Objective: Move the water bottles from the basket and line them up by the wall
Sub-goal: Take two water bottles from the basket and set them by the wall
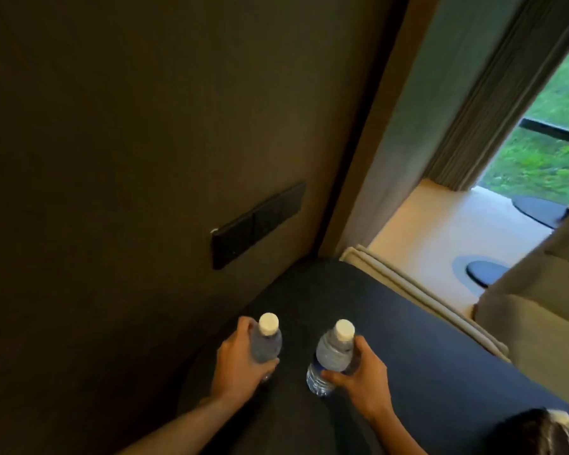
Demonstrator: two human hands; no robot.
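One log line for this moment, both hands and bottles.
left hand: grips left bottle | right hand: grips right bottle | both upright, over dark counter | wall at left | basket bottom right

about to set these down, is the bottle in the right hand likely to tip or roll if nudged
Probably tippy: the bottle in the right hand is tall and narrow. Its round body would likely roll if it fell on the dark surface. It looks like thin clear plastic, so likely squeezable.

Bare dark counter [424, 339] ahead of both bottles, wall [145, 159] close left, socket panel [257, 224] protruding
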